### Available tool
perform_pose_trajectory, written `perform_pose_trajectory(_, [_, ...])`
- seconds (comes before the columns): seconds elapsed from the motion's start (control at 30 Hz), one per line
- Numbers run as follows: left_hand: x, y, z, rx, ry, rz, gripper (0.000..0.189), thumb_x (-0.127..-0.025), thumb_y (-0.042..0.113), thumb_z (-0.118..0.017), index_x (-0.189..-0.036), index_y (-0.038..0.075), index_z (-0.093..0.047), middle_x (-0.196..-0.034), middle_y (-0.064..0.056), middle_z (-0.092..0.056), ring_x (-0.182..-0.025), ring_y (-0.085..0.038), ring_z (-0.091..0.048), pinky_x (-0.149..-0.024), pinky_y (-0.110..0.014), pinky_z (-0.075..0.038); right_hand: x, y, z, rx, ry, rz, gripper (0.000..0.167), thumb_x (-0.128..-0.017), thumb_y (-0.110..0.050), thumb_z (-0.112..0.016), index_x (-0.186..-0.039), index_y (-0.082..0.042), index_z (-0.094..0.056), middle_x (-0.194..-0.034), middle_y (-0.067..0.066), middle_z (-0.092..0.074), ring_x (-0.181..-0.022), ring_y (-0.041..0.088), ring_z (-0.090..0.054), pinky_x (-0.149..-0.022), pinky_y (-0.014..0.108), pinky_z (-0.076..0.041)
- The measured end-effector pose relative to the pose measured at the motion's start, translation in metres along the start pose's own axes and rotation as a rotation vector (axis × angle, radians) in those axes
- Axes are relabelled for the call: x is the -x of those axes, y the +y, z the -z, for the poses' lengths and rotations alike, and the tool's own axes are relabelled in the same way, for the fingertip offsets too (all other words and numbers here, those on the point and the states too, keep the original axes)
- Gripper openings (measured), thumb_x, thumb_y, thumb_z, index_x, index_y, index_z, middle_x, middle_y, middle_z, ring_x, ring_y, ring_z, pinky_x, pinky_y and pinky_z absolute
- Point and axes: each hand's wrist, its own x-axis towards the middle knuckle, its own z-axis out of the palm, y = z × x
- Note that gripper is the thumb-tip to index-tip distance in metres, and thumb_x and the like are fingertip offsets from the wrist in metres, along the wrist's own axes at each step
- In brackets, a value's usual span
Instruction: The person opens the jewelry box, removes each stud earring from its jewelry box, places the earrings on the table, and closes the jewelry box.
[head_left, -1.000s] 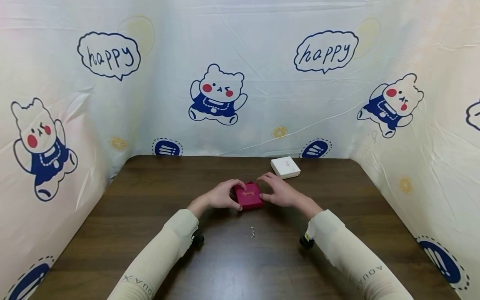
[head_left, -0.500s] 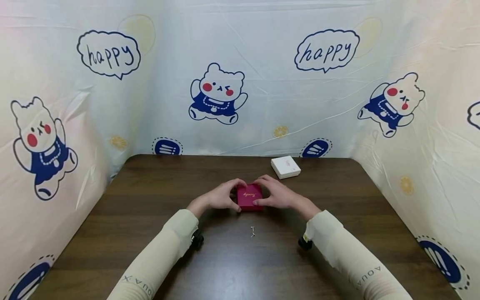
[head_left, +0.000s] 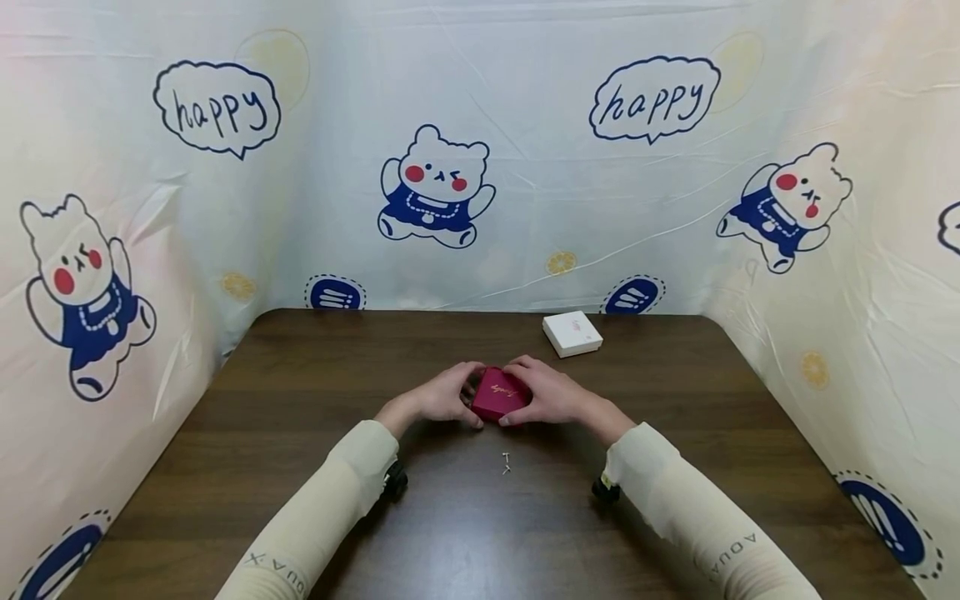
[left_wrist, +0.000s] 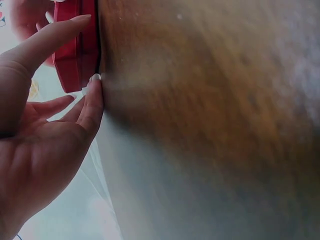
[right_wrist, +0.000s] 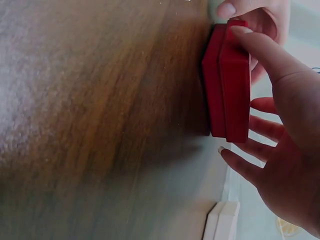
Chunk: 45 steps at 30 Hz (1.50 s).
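Note:
A small red jewelry box with gold lettering stands on the table between both hands. The right wrist view shows its lid on its base. My left hand holds the box's left side, with the thumb against the front and the other fingers behind. From the right, my right hand grips the box, thumb on the lid's front side and fingers reaching round the far side. The hands partly hide the box's sides in the head view.
Small silvery pieces lie on the dark wooden table just in front of the box. Behind and to the right sits a white box. A printed curtain hangs around the table's back and sides.
My right hand has moved left, its thumb shifting from the box's right side to its front. The jewelry box has turned a little on the table. My left hand stays nearly in place.

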Motion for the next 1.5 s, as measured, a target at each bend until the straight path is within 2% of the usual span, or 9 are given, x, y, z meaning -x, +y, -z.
perform_pose_trajectory(0.17, [-0.001,0.001,-0.001,0.013,-0.007,-0.006,0.094,-0.076,0.006,-0.090,-0.152,0.000,-0.035,-0.131,-0.017,-0.047,-0.106,-0.023,-0.060,-0.088,-0.033,-0.055,-0.002,-0.001,-0.001,0.015,-0.007,0.005,0.081,-0.082,-0.047,-0.083,-0.147,-0.010,-0.051,-0.144,0.007,-0.050,-0.124,0.021,-0.051,-0.100,0.042,-0.049])
perform_pose_trajectory(0.37, [0.000,0.001,-0.002,-0.007,-0.005,-0.012,0.096,-0.075,0.001,-0.088,-0.153,-0.002,-0.032,-0.129,-0.018,-0.049,-0.104,-0.023,-0.061,-0.086,-0.032,-0.054,-0.005,0.003,-0.002,-0.037,-0.017,0.053,0.080,-0.082,-0.039,-0.084,-0.146,-0.007,-0.050,-0.140,0.009,-0.052,-0.122,0.022,-0.052,-0.101,0.040,-0.048])
perform_pose_trajectory(0.83, [-0.002,-0.004,-0.004,-0.074,-0.036,-0.018,0.092,-0.081,0.008,-0.086,-0.153,-0.001,-0.030,-0.133,-0.015,-0.043,-0.106,-0.019,-0.053,-0.091,-0.035,-0.050,-0.009,0.012,0.000,-0.096,-0.037,0.109,0.078,-0.083,-0.033,-0.085,-0.147,-0.005,-0.049,-0.139,0.010,-0.053,-0.121,0.022,-0.052,-0.101,0.041,-0.047])
perform_pose_trajectory(1.07, [0.000,-0.004,-0.004,-0.084,-0.045,-0.004,0.094,-0.083,0.010,-0.086,-0.155,-0.002,-0.026,-0.138,-0.016,-0.040,-0.107,-0.018,-0.052,-0.094,-0.036,-0.049,-0.007,0.011,0.002,-0.117,-0.052,0.117,0.077,-0.084,-0.031,-0.085,-0.147,-0.005,-0.049,-0.140,0.010,-0.053,-0.123,0.023,-0.052,-0.102,0.041,-0.046])
perform_pose_trajectory(1.3, [0.003,-0.001,-0.004,-0.071,-0.045,-0.010,0.090,-0.084,0.010,-0.085,-0.153,-0.004,-0.029,-0.137,-0.017,-0.041,-0.108,-0.022,-0.053,-0.097,-0.040,-0.049,-0.007,0.011,0.002,-0.122,-0.053,0.113,0.075,-0.084,-0.031,-0.085,-0.146,-0.005,-0.051,-0.142,0.011,-0.053,-0.125,0.024,-0.051,-0.104,0.043,-0.045])
perform_pose_trajectory(1.5, [0.004,0.002,-0.003,-0.086,-0.051,-0.009,0.090,-0.085,0.011,-0.084,-0.153,-0.005,-0.029,-0.135,-0.017,-0.041,-0.107,-0.021,-0.054,-0.097,-0.039,-0.049,-0.005,0.009,0.003,-0.109,-0.051,0.102,0.074,-0.085,-0.032,-0.084,-0.146,-0.008,-0.052,-0.146,0.010,-0.049,-0.129,0.026,-0.049,-0.106,0.044,-0.044])
